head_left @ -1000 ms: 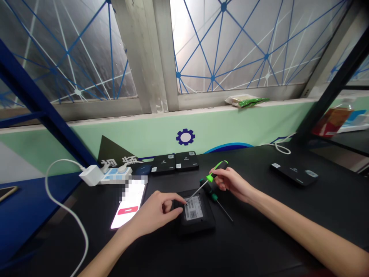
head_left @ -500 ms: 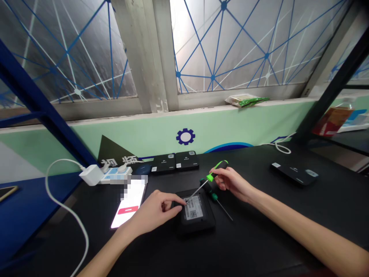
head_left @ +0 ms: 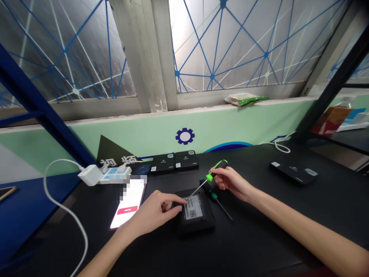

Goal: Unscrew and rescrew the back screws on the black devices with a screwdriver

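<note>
My right hand (head_left: 229,178) is closed around the black and bright-green handle of a screwdriver (head_left: 213,174). Its thin shaft slants down to the left, with the tip at the upper left of a white label. That label covers part of the upturned face of a black electronics box (head_left: 206,221). My left hand (head_left: 161,207) steadies the box, index fingertip on the label by the screwdriver tip and thumb at the left edge. The index finger partly hides the tip. Just right of the box lies a second screwdriver (head_left: 213,196), dark with a green collar.
A lit phone (head_left: 131,204) lies left of my left hand, near a power strip (head_left: 117,175) with a white adapter (head_left: 90,175) and cable. Two similar black boxes (head_left: 163,163) stand side by side near the wall. Another box (head_left: 294,173) lies at right.
The view has shifted very slightly. Both hands, the screwdriver and the box keep nearly the same positions; the left index fingertip lies a little further over the label.
</note>
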Demonstrator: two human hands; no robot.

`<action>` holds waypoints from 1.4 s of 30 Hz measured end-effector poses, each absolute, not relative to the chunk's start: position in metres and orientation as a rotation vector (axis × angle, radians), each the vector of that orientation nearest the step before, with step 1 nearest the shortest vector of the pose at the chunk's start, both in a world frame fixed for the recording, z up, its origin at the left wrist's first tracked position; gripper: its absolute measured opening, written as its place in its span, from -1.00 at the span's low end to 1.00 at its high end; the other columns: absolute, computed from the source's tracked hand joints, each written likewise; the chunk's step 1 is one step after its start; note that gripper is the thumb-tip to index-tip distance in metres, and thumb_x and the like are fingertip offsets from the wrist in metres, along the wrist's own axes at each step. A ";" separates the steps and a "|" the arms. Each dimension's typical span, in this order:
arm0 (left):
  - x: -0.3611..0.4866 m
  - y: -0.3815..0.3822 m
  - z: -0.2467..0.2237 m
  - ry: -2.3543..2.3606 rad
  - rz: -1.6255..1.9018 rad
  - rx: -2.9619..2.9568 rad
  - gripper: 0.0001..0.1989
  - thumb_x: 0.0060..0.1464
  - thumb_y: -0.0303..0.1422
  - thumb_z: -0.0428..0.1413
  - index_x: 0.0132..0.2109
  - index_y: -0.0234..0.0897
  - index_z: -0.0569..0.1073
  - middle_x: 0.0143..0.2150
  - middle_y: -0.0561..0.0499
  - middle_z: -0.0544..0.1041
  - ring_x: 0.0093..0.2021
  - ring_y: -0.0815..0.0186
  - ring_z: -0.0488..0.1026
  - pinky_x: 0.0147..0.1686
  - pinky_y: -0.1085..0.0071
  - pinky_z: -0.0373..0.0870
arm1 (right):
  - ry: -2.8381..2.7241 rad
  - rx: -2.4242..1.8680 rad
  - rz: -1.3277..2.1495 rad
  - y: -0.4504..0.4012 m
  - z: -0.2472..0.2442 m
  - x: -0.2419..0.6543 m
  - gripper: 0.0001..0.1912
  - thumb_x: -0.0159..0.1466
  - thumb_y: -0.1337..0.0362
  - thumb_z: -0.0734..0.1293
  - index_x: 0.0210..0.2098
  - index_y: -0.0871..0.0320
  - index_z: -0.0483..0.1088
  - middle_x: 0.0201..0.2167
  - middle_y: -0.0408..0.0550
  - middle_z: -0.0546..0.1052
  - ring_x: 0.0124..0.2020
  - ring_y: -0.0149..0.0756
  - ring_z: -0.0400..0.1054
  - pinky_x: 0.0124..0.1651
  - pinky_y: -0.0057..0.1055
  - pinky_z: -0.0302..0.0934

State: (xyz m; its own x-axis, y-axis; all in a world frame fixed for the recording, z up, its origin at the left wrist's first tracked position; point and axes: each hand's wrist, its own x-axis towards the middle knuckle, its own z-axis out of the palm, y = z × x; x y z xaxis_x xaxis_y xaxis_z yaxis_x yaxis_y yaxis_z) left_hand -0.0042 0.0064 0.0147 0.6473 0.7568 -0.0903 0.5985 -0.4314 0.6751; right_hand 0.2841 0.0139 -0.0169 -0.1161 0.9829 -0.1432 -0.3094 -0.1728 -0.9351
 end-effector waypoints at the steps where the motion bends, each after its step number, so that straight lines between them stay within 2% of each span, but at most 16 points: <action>1: -0.004 0.006 0.015 1.048 0.293 2.179 -0.72 0.26 -0.18 0.07 0.00 -0.08 0.59 -0.57 0.20 0.12 -0.58 0.41 0.08 -0.52 0.46 0.02 | -0.948 -1.034 1.529 0.014 -0.017 0.284 -0.74 0.13 0.17 0.48 -0.30 0.22 0.45 -0.64 -0.23 0.31 -0.62 -0.48 0.05 -0.57 -0.47 -0.08; 12: -0.006 0.008 0.012 1.030 0.296 2.202 -0.74 0.26 -0.21 0.07 -0.04 -0.11 0.61 -0.59 0.20 0.12 -0.59 0.43 0.07 -0.54 0.47 0.00 | -0.880 -0.983 1.570 0.016 -0.020 0.285 -0.74 0.12 0.20 0.50 -0.30 0.25 0.47 -0.63 -0.20 0.34 -0.61 -0.50 0.10 -0.58 -0.53 -0.02; 18: -0.007 0.010 0.013 1.134 0.361 2.205 -0.70 0.28 -0.15 0.03 -0.15 -0.17 0.60 -0.61 0.21 0.12 -0.60 0.42 0.08 -0.51 0.48 0.07 | -0.819 -0.936 1.600 0.017 -0.019 0.284 -0.76 0.11 0.25 0.51 -0.31 0.27 0.49 -0.64 -0.19 0.36 -0.61 -0.51 0.16 -0.57 -0.57 0.05; 23: -0.007 0.011 0.013 1.198 0.388 2.226 -0.72 0.27 -0.20 0.03 -0.09 -0.12 0.61 -0.63 0.18 0.26 -0.61 0.41 0.16 -0.52 0.49 0.10 | -0.817 -0.923 1.616 0.017 -0.021 0.283 -0.76 0.10 0.26 0.52 -0.30 0.27 0.50 -0.64 -0.19 0.36 -0.59 -0.49 0.19 -0.58 -0.57 0.07; 31: -0.006 0.011 0.010 1.147 0.379 2.271 -0.70 0.28 -0.21 0.03 -0.06 -0.12 0.63 -0.62 0.16 0.26 -0.60 0.41 0.18 -0.54 0.50 0.07 | -0.788 -0.945 1.611 0.016 -0.023 0.282 -0.78 0.09 0.28 0.53 -0.33 0.27 0.51 -0.63 -0.16 0.39 -0.58 -0.47 0.23 -0.57 -0.56 0.12; 42: -0.007 0.010 0.009 1.146 0.380 2.397 -0.73 0.28 -0.26 0.03 -0.01 -0.07 0.60 -0.60 0.17 0.31 -0.60 0.42 0.28 -0.47 0.50 0.18 | -0.869 -0.867 1.636 0.017 -0.026 0.285 -0.88 0.15 0.34 0.43 -0.30 0.23 0.50 -0.63 -0.18 0.38 -0.61 -0.49 0.16 -0.53 -0.53 0.10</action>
